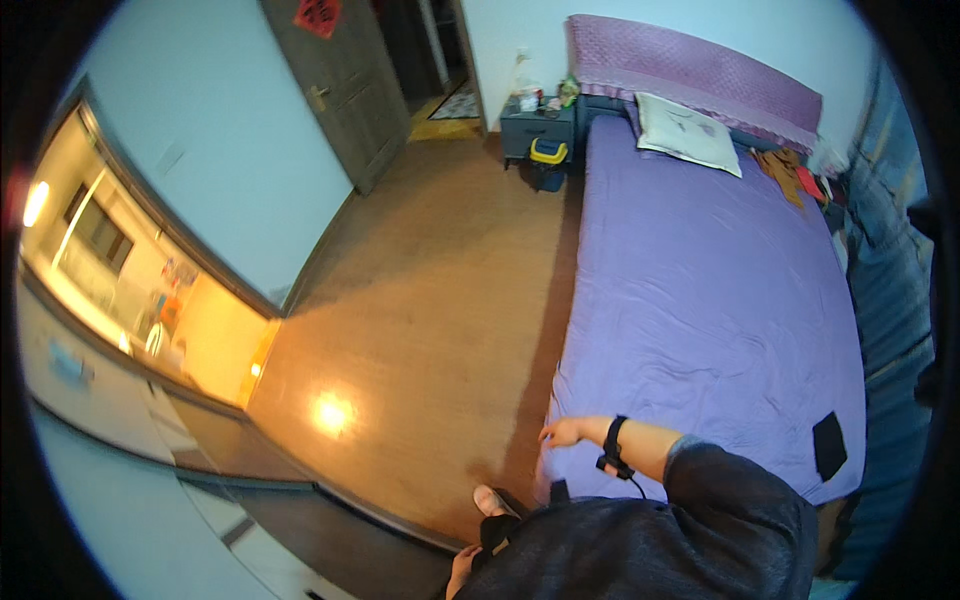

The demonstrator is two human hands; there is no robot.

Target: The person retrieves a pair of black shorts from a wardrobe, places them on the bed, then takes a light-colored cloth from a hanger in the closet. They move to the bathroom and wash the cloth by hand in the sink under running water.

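Note:
My right hand (pixel 562 433) hangs over the near left edge of the bed's purple sheet (pixel 705 300), fingers slightly spread, nothing visible in them. A black strap (pixel 616 439) with a small device and a cable is around that forearm. Low in the view, my left hand (pixel 465 562) is beside my body at the dark clothing; part of it is hidden and I cannot tell if it holds anything. A flat black piece (pixel 829 446) lies on the sheet near the bed's foot. A smaller black piece (pixel 559 491) shows at the near corner.
A white pillow (pixel 688 133) and brown clothing (pixel 784 172) lie at the headboard (pixel 697 71). Left of the bed stand a nightstand (pixel 536 131) and a yellow-lidded bin (pixel 548 161) on the wooden floor (pixel 420 285). A door (pixel 345 90) stands open; a lit room is at left.

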